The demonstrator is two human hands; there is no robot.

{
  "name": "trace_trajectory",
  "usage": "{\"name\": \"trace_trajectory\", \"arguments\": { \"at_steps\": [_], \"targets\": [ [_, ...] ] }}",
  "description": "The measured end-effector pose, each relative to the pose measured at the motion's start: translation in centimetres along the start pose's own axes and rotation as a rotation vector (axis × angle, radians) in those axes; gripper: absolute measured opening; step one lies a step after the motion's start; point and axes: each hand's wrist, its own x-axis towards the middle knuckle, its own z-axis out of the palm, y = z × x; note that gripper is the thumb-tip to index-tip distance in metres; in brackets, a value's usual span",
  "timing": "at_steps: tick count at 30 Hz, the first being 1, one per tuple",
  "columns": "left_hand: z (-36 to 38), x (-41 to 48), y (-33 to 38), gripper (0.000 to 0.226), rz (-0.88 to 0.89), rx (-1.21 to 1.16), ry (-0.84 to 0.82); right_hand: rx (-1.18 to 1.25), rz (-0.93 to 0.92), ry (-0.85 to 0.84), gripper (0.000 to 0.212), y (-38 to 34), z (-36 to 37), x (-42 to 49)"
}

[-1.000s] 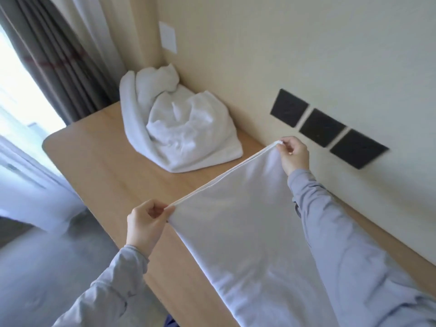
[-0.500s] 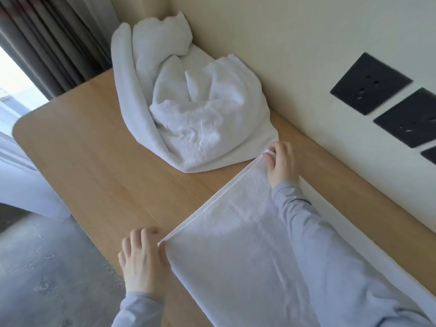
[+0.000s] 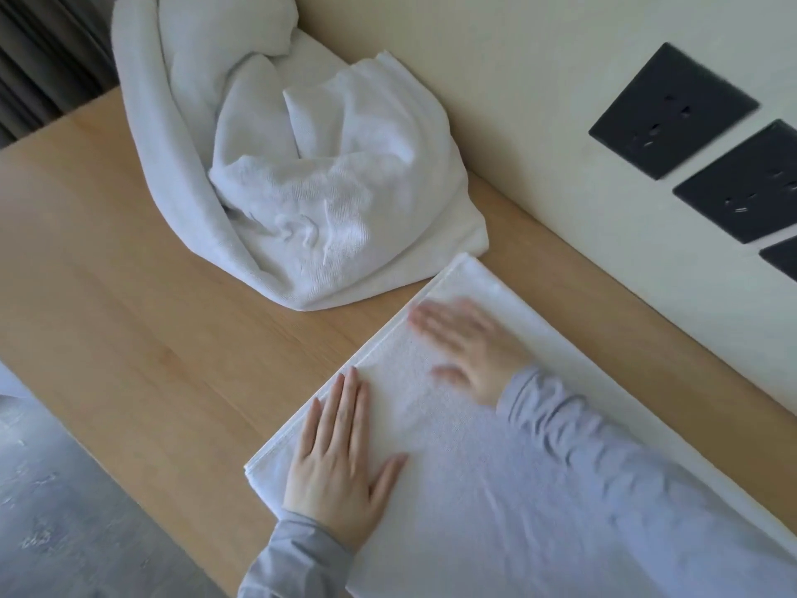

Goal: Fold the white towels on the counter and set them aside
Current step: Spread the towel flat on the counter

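**Q:** While your palms lie on the cloth, how does the head view show your hands?

**A:** Your left hand (image 3: 334, 466) rests flat on the folded towel (image 3: 539, 446), fingers straight and lightly spread, thumb angled out to the right; it grips nothing. It sits near the towel's front left corner, where layered edges are visible. Your right hand (image 3: 468, 345) also lies palm-down on the same towel, farther back, close to its far corner. Its fingers are extended and apart, holding nothing, though motion blur softens their outline. Both wrists emerge from grey sleeves (image 3: 604, 459).

**Q:** Where do the towels lie?

**A:** The folded towel is spread flat on the wooden counter (image 3: 129, 317), running diagonally from the centre of the frame toward the lower right. Its long far edge runs near the cream wall (image 3: 496, 101), with a strip of bare counter between. The crumpled towel (image 3: 302, 187) is heaped at the back of the counter against that wall, unfolded, its upper part leaning on the wall. Its lower hem lies just beside the folded towel's far corner; you cannot tell whether the two touch.

**Q:** What else is labelled?

**A:** Black socket plates (image 3: 673, 110) are set in the wall at right, dark curtains (image 3: 47, 58) hang at upper left, and grey floor (image 3: 86, 511) shows at lower left.
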Motion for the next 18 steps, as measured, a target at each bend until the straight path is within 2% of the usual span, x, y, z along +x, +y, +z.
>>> {"name": "trace_trajectory", "arguments": {
  "at_steps": [2,6,9,11,12,15,16,18],
  "targets": [
    [0.1,0.1,0.0,0.08,0.0,0.018,-0.001,-0.066,0.154,-0.028,0.06,2.4,-0.6,0.7],
    [0.0,0.2,0.3,0.08,-0.017,0.055,-0.021,-0.118,0.244,-0.009,0.057,1.9,-0.8,0.7],
    [-0.1,0.3,0.4,0.08,-0.033,0.07,-0.041,0.083,0.344,0.151,0.058,-2.9,-1.0,0.1],
    [-0.2,0.3,0.5,0.077,-0.032,0.075,-0.036,0.19,0.208,0.278,0.055,-8.3,0.0,-1.6],
    [-0.3,0.3,0.5,0.075,-0.023,0.08,-0.032,0.209,0.109,0.286,0.054,-11.1,0.8,-2.8],
    [-0.2,0.2,0.5,0.073,-0.005,0.086,-0.008,0.179,-0.064,0.176,0.056,-13.9,2.7,-7.0],
    [-0.2,0.2,0.4,0.075,-0.01,0.093,-0.009,0.144,-0.052,0.158,0.056,-12.5,3.0,-8.0],
    [-0.1,0.2,0.4,0.079,-0.022,0.11,-0.017,0.108,0.102,0.124,0.057,-7.9,2.9,-9.7]
  ]
}}
